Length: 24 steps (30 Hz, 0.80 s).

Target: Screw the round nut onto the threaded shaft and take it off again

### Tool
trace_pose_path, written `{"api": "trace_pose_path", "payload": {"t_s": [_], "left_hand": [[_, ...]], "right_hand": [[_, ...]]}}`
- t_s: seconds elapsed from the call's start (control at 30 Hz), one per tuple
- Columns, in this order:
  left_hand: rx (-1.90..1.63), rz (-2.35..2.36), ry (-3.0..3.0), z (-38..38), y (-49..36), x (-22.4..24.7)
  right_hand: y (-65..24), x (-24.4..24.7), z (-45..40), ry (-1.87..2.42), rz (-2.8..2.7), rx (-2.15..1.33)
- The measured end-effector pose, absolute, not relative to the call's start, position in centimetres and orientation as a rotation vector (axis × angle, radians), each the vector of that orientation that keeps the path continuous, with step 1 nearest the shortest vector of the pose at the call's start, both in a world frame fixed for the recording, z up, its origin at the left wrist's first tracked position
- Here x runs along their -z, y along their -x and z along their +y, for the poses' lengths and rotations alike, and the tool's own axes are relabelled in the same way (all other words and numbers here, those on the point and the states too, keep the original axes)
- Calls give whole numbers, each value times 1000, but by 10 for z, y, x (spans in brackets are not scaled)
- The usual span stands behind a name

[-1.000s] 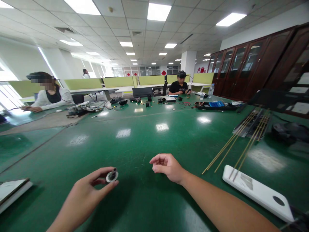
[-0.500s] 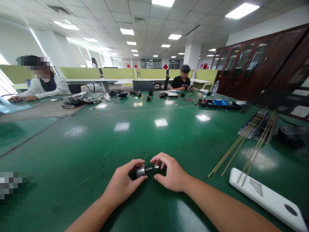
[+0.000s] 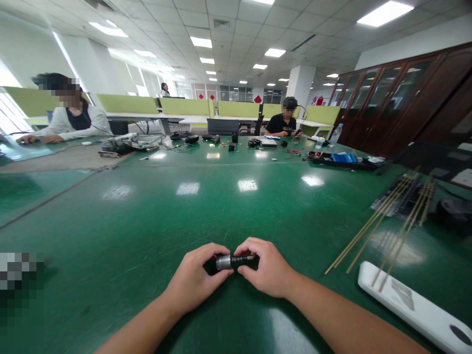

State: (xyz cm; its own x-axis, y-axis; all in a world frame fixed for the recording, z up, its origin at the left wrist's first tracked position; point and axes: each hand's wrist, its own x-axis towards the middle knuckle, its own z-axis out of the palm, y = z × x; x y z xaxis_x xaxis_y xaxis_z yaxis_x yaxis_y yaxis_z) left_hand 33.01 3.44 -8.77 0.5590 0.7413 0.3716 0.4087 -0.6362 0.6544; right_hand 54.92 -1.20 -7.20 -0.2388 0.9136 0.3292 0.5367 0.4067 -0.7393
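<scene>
My left hand is closed round a small metal cylinder with a ribbed shaft, thumb below and index finger above. The cylinder lies level just above the green table, its dark ribbed shaft pointing right to a bright tip. My right hand curves about that shaft, thumb and index finger apart on either side of it. Its fingertips are very near the shaft; firm contact does not show. The cylinder's left end is hidden in my left hand.
To the right lie a white elongated case and thin wooden sticks. A black tray with blue items sits farther back. Electronic parts lie at the far left. Two people sit across the table, one holding a device.
My right hand's fingers have come in round the shaft, which stood free before. The cylinder and both hands sit slightly farther right in view, and the camera has shifted a little.
</scene>
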Motion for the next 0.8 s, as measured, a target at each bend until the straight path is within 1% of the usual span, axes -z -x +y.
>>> {"api": "trace_pose_path", "payload": {"t_s": [0.5, 0.8], "left_hand": [[-868, 895, -2296, 33, -330, 89], [-936, 894, -2293, 32, -330, 90]], "right_hand": [[-549, 69, -13, 1268, -1950, -636], [-549, 70, -12, 1268, -1948, -623]]}}
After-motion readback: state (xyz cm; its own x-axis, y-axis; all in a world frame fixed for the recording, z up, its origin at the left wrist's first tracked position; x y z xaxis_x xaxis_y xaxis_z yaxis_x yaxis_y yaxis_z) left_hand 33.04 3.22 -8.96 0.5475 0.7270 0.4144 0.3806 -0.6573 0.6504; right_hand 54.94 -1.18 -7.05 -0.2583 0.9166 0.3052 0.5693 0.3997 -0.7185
